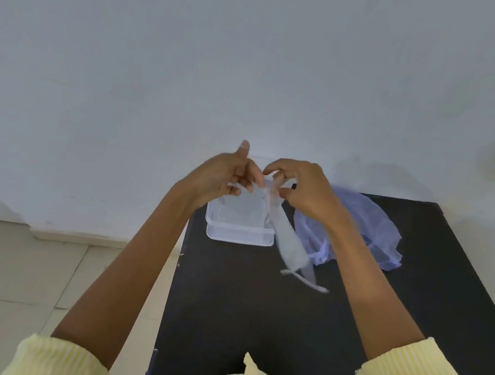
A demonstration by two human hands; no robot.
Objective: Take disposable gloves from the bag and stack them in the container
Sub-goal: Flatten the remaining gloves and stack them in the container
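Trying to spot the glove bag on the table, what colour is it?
The plastic bag is a sheer pale lavender-blue, clearest in the head view.

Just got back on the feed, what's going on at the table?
A person holds one thin, see-through disposable glove up with both hands: the left hand and right hand pinch its upper end, and the rest hangs down, blurred. It hangs over the black table, by the clear container's right edge; the bluish bag lies further right. The glove is not yet in the container.
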